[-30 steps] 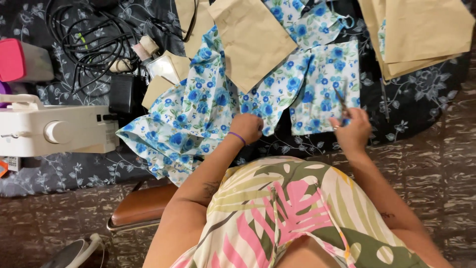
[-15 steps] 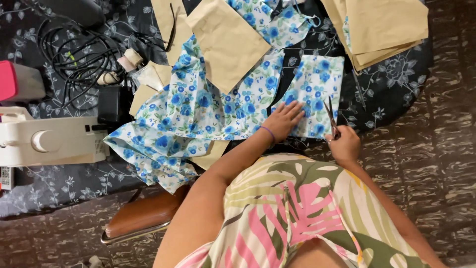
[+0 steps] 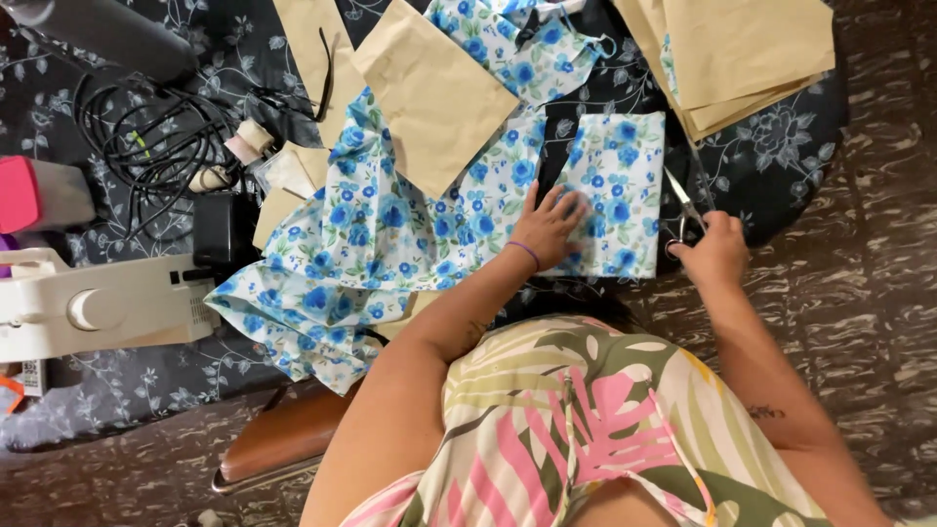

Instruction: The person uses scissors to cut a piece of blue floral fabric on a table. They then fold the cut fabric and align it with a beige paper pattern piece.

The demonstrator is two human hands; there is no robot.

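Pressing flat with spread fingers, the left hand (image 3: 549, 226) lies on the lower left part of a floral fabric piece (image 3: 617, 190). Just beside this piece, on its right edge, the right hand (image 3: 715, 252) is closed around the handles of the scissors (image 3: 684, 203), whose blades point away from the person along that edge. Left of the left hand lies a bigger floral cloth (image 3: 351, 254), with a brown paper pattern (image 3: 434, 93) on it. Beyond the scissors are more paper sheets (image 3: 747, 54). Far to the left stands a white sewing machine (image 3: 98, 307).
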